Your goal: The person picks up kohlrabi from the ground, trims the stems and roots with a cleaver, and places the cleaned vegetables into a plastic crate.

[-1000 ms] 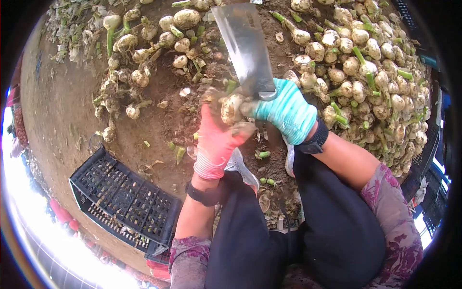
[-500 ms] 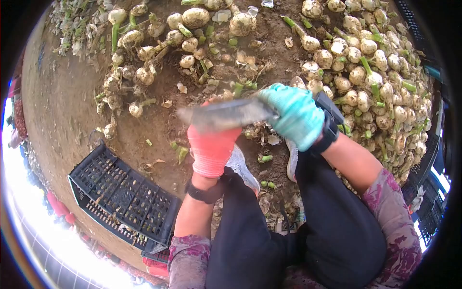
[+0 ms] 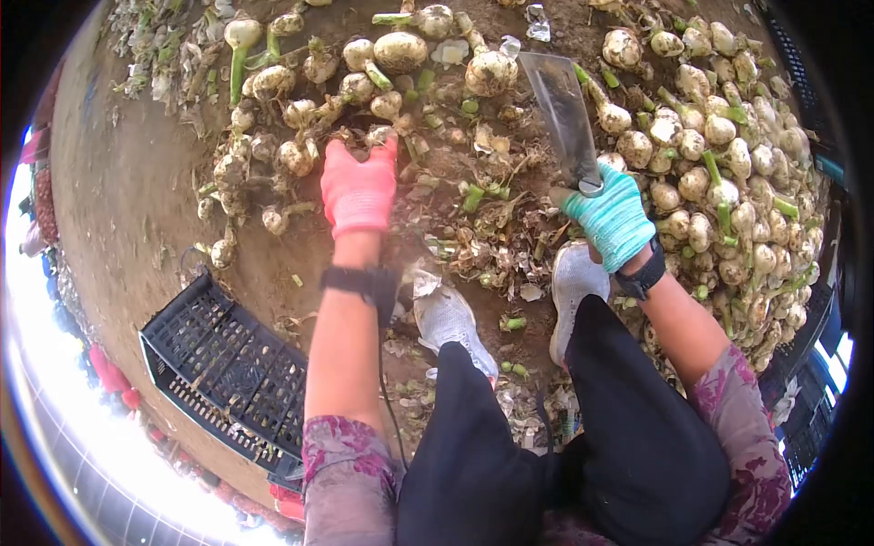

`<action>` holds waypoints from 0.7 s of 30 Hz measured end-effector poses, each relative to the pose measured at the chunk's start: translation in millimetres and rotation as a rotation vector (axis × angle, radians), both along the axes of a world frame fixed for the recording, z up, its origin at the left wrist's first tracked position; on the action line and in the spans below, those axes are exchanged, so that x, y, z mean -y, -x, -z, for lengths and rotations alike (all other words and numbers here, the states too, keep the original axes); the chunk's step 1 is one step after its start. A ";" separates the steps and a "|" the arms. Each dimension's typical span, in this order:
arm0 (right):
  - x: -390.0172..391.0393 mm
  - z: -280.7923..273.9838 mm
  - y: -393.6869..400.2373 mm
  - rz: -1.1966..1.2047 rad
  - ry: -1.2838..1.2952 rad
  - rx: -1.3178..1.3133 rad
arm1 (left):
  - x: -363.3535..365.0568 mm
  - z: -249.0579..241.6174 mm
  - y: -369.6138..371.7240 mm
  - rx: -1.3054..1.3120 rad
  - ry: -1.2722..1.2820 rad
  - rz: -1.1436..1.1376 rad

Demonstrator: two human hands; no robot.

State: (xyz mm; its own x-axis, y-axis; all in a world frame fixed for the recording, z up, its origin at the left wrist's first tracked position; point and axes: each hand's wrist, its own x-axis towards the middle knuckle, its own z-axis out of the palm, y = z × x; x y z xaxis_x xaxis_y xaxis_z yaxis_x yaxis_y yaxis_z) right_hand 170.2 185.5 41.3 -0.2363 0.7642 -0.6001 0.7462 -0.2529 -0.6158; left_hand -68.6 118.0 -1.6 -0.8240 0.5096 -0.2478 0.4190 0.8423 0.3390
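Observation:
My left hand point(image 3: 360, 187), in a pink glove, reaches forward to the dirty garlic-like bulbs on the ground. Its thumb and fingers are apart, with a bulb point(image 3: 379, 136) and dark roots at the fingertips; whether they touch is hard to tell. My right hand point(image 3: 610, 214), gloved in turquoise, grips the handle of a cleaver point(image 3: 563, 114). The broad blade points forward and slightly left, over the soil near the right-hand heap. A large bulb point(image 3: 492, 73) lies left of the blade tip.
A big heap of bulbs point(image 3: 719, 191) fills the right side. Stem ends and papery scraps point(image 3: 492, 241) litter the ground before my shoes point(image 3: 448, 323). At lower left stands a black plastic crate point(image 3: 232, 350). A cable point(image 3: 390, 400) runs down beside my left forearm.
My hands have separated. The left has moved forward to the bulbs on the ground; the right has shifted right and down, with the cleaver swung from pointing left to pointing forward.

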 end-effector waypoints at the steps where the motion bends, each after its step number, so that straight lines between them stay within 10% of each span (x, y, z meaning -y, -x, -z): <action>1: -1.0 1.7 -0.6 0.008 0.005 0.008 | -8.3 0.9 6.0 0.084 0.129 0.007; 6: -8.5 -10.4 9.8 -0.059 0.012 0.020 | 1.7 38.1 6.8 0.049 0.054 0.138; 12: 1.8 -7.0 4.7 -0.065 -0.053 -0.101 | 75.6 -8.3 11.8 0.823 -0.837 -0.206; 18: 13.4 -0.8 -2.2 -0.016 -0.029 -0.168 | 54.3 -13.7 42.2 1.180 -0.919 -0.234; 21: 13.5 -6.1 -1.0 -0.038 -0.093 -0.150 | 0.1 -9.2 21.5 0.785 -0.503 -0.257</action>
State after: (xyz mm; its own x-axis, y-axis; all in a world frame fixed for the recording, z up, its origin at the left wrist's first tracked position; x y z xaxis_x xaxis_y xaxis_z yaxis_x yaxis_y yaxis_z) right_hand 171.2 172.0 47.4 -0.3474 0.8036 -0.4834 0.6522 -0.1633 -0.7402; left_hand -90.1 117.9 7.6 -0.6182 0.5335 -0.5772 -0.2574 0.5564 0.7900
